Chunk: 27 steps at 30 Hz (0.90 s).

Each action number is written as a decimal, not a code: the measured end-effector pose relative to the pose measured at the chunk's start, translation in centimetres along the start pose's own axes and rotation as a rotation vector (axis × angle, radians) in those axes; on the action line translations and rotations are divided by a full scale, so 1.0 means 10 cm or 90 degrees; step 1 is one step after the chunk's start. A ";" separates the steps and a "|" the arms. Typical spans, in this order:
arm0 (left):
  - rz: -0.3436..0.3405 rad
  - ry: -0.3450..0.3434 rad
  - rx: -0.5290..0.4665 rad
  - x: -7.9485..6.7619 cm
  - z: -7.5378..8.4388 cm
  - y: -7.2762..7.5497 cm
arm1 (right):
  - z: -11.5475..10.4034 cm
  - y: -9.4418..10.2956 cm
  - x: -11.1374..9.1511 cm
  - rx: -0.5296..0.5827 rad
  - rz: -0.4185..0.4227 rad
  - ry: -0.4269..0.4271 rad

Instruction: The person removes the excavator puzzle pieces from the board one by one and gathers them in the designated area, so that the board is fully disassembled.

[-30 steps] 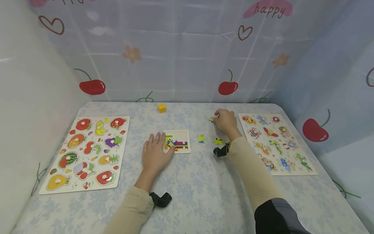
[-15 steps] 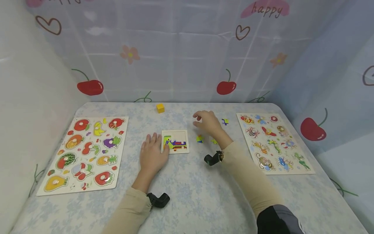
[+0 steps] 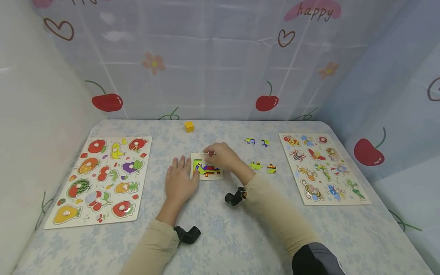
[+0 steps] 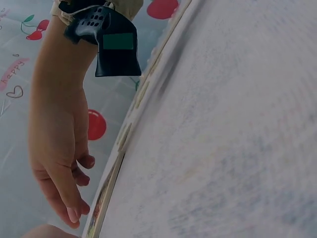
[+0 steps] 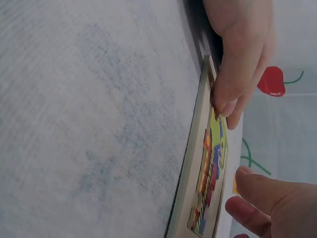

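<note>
A small wooden jigsaw puzzle board (image 3: pixel 216 178) lies mid-table, partly filled with pieces forming a colourful picture in purple, green and red. My left hand (image 3: pixel 180 180) rests flat at its left side, fingers straight, thumb on the frame. Over its right part hovers my right hand (image 3: pixel 224 156), fingers loosely bent and hiding some of the board. From the right wrist view, the right hand (image 5: pixel 277 201) shows thumb and finger apart with no piece between them. To the right lie loose puzzle pieces: two at the back, including one (image 3: pixel 265 143), and two nearer, a yellow-green one (image 3: pixel 255 165) and another (image 3: pixel 271 168).
A fruit peg puzzle board (image 3: pixel 97 183) lies on the left, and an insect peg puzzle board (image 3: pixel 324 168) on the right. Near the table's back edge stands a yellow cube (image 3: pixel 189 126). A printed curtain (image 3: pixel 206 76) hangs behind the table.
My right hand has travelled left from the rear loose piece to above the puzzle board, uncovering pieces on the right. The left hand has stayed beside the board.
</note>
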State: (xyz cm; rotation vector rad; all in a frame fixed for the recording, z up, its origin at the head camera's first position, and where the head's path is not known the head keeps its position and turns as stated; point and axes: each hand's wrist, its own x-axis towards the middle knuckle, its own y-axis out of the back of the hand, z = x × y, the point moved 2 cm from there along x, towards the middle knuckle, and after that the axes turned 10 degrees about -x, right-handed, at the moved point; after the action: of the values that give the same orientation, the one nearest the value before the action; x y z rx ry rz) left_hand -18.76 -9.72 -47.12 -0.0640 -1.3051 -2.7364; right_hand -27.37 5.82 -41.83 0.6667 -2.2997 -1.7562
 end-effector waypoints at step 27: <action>0.002 0.002 -0.001 -0.02 0.06 0.06 | -0.08 -0.17 0.04 0.154 -0.004 0.060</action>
State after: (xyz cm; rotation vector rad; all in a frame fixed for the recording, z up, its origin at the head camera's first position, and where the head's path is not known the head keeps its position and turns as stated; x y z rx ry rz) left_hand -18.54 -9.62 -46.29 -0.0626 -1.3014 -2.7330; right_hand -27.01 4.61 -43.23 0.7780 -2.4677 -1.4287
